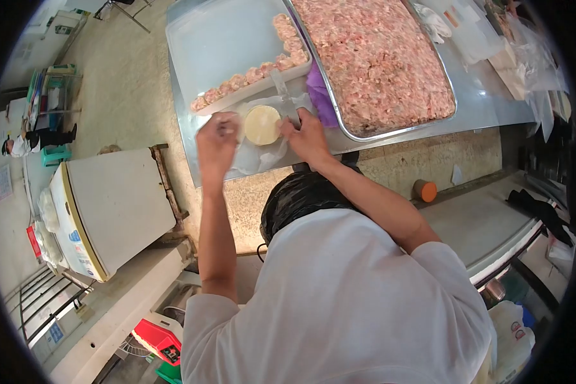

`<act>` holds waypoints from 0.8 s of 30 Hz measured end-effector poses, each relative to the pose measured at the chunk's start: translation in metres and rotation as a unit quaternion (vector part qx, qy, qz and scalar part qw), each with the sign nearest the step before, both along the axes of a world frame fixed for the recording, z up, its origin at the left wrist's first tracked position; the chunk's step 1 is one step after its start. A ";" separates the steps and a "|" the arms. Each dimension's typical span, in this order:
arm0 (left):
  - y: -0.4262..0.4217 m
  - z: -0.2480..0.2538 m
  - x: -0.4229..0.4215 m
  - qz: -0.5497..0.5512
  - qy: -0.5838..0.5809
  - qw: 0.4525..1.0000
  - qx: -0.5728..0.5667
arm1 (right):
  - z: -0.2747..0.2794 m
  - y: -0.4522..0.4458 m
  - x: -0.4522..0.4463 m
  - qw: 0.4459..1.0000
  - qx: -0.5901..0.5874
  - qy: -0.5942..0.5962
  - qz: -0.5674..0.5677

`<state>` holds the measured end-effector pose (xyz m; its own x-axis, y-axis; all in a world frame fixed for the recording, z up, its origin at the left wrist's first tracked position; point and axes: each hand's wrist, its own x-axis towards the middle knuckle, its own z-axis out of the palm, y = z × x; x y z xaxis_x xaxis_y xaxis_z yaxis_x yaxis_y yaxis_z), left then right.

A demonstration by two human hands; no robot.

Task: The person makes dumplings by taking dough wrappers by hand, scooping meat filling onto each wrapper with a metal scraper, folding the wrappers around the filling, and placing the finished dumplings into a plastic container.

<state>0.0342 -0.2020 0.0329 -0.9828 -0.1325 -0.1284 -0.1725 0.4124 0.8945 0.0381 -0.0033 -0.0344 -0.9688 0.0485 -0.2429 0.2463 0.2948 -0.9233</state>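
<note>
A stack of round, pale yellow dough wrappers (pixel 262 125) lies on crumpled clear plastic (pixel 253 163) near the table edge. My left hand (pixel 217 139) is just left of the stack, its fingers curled and blurred; whether anything is in them is hidden. On the other side, my right hand (pixel 307 136) has bent fingers, with the thumb at the wrappers' right edge. From its fingertips a narrow, flat spatula (pixel 279 83) points up toward the white tray (pixel 237 104). Open-topped meat dumplings (pixel 237 82) line that tray's near and right sides.
A large metal pan of minced meat filling (pixel 390 70) stands at the right, with purple cloth or plastic (pixel 321 96) beside it. Plastic bags (pixel 534 54) lie farther right. A white chest (pixel 118 201) stands left; a person (pixel 29 144) is in the far left background.
</note>
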 end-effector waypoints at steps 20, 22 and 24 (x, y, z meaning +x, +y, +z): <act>0.017 -0.036 0.005 -0.119 0.048 0.979 -0.160 | 0.001 0.003 0.012 0.988 -0.145 0.013 0.043; 0.006 -0.036 0.003 -0.118 0.010 0.991 -0.062 | 0.008 0.005 0.013 0.988 -0.139 0.007 0.062; 0.003 -0.036 0.004 -0.115 -0.008 0.993 -0.006 | 0.013 0.005 0.011 0.988 -0.123 0.011 0.091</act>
